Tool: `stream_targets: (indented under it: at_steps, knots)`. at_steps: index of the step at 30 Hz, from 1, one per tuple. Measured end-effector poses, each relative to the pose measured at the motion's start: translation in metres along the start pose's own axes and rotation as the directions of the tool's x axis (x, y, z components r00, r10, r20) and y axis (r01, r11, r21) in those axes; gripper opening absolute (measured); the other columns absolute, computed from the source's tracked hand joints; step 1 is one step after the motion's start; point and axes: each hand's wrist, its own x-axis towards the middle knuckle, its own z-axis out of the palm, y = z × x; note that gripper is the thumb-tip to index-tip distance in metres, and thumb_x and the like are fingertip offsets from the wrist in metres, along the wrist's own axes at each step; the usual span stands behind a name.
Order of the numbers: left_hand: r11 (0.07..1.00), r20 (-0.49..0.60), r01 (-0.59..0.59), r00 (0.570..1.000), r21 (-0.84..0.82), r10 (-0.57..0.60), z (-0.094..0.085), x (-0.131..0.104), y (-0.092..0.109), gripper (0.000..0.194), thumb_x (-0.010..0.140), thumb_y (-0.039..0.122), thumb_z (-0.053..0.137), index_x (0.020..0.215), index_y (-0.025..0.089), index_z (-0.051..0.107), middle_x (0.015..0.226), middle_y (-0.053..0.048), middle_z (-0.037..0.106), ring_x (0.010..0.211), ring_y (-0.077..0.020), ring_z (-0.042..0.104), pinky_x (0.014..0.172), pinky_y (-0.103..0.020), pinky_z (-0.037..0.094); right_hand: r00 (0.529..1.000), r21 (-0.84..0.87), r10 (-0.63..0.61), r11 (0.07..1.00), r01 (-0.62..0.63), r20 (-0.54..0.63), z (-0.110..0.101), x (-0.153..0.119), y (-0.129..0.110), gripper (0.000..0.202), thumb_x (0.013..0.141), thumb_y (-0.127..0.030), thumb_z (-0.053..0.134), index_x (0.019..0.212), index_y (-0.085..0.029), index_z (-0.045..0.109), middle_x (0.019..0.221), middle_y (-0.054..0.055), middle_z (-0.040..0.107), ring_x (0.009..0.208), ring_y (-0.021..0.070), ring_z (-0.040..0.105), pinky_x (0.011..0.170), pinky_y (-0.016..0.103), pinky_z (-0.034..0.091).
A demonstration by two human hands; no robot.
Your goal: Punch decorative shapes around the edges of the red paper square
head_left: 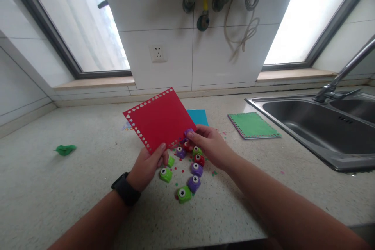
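A red sheet of paper (158,119) is held tilted above the counter, with small shapes punched along its left, top and part of its near edge. My left hand (150,162) pinches its near edge between thumb and fingers. At the paper's near right corner, my right hand (209,142) is closed around a purple craft punch (189,132) set on the edge. Below lie several more small punches, among them a green punch (184,194), a purple punch (194,183) and a red punch (199,159). Tiny paper cutouts are scattered around them.
A blue sheet (198,117) lies partly behind the red paper. To the right rests a stack of punched sheets with a green one (254,125) on top, beside the steel sink (293,125). A crumpled green item (65,149) lies at the left.
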Motion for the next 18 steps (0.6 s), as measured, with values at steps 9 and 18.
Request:
stream_targets:
  at_steps: [9,18]
  knots:
    - [0.999,0.041,0.01,0.999,-0.04,-0.009,0.001,0.002,0.004,0.059,0.097,0.054,0.046,0.054,0.018,0.062,0.047,0.003,0.042,0.049,-0.0126,0.038,0.055,-0.028,0.031,1.0,0.048,-0.001,0.999,0.001,0.001,0.001,0.004,0.012,0.033,0.077,-0.045,0.084,0.091,-0.016,0.072,0.075,0.002,0.07,0.059,0.0107,0.058,0.057,0.026,0.043]
    - [0.995,0.055,0.007,0.998,-0.1,-0.002,0.002,0.0,0.004,0.052,0.098,0.045,0.048,0.052,0.02,0.048,0.048,0.004,0.042,0.048,-0.0119,0.038,0.055,-0.029,0.033,1.0,0.064,0.001,0.998,0.001,-0.029,0.003,0.006,0.017,0.03,0.077,-0.043,0.084,0.085,-0.017,0.07,0.066,0.0,0.066,0.054,0.0103,0.056,0.052,0.024,0.042]
